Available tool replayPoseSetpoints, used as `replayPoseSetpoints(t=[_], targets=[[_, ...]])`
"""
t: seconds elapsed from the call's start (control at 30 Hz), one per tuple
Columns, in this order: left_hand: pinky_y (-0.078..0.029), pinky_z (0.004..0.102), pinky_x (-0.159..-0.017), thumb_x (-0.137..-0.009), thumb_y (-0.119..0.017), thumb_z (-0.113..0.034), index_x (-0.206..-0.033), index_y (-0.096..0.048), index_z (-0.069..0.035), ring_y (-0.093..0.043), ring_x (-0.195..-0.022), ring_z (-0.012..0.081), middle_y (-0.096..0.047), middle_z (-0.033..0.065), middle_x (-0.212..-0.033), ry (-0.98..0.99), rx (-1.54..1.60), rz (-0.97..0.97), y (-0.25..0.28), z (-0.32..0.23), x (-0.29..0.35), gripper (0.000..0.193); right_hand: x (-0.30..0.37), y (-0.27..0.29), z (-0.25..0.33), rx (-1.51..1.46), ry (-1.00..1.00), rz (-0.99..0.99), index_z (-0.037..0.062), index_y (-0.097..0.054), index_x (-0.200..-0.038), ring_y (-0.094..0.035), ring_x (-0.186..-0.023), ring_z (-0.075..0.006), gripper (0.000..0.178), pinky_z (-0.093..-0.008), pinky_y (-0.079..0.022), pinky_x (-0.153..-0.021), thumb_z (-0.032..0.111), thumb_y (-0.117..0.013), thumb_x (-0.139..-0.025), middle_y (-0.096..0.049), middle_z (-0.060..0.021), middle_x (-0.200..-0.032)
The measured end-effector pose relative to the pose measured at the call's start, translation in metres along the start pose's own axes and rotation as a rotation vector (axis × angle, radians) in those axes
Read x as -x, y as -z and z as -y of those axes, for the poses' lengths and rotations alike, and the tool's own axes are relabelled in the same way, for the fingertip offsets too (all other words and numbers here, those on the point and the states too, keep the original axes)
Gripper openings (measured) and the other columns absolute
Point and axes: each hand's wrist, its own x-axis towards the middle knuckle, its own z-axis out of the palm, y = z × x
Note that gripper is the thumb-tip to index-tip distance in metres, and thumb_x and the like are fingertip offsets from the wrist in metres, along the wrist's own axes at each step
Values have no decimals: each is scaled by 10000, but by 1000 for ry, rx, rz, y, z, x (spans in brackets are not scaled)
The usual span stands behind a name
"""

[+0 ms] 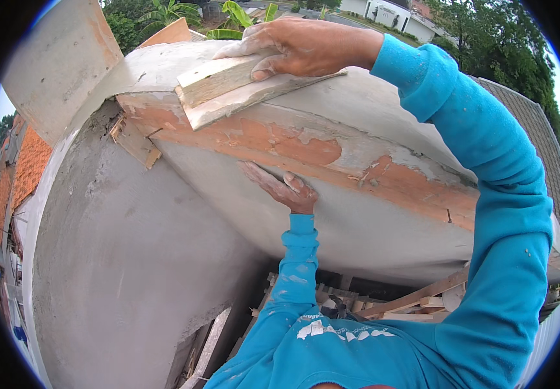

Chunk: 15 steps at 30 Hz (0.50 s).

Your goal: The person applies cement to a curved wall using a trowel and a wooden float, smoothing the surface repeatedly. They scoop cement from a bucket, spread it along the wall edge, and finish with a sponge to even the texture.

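My right hand (pixel 293 48) reaches across the top of the wall and is closed on a wooden float (pixel 218 108), with the thumb on its near side and the fingers over the far side. The float lies on the grey plaster along the wall's top edge. Below it runs a long board (pixel 293 139) with worn orange paint and smears of plaster. My left hand (pixel 286 191), dusty with plaster, rests against the smooth wall face (pixel 215 168) under that board. Its fingers are stretched out and nothing is in it.
At left a grey plastered wall (pixel 118 240) meets this one in a corner, where a short wood piece (pixel 136 142) is fixed. A large flat panel (pixel 63 65) stands at upper left. Rusty metal hooks (pixel 449 215) grip the board. Timber scraps (pixel 416 301) lie below me.
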Motion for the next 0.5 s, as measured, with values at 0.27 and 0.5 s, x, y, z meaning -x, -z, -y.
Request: replayPoseSetpoints(t=[0.27, 0.5], targets=[[-129, 544, -1200, -1019, -252, -450, -1522, -112, 73, -124, -1476, 426, -116, 290, -1581, -6, 4, -41, -7, 2, -1, 740, 325, 64, -14, 123, -653, 26, 162, -510, -1426, -404, -1359, -375, 565, -503, -282, -1154, 340, -648, -908, -508, -199, -1406], [-129, 530, -1201, -1040, -238, -379, -1515, -130, 85, -125, -1475, 423, -114, 294, -1581, -55, 40, -50, -22, -18, 12, 673, 625, 88, -11, 572, -1427, -126, 16, -503, -1388, -403, -1363, -399, 553, -465, -297, -1145, 321, -620, -942, -483, -254, -1414]])
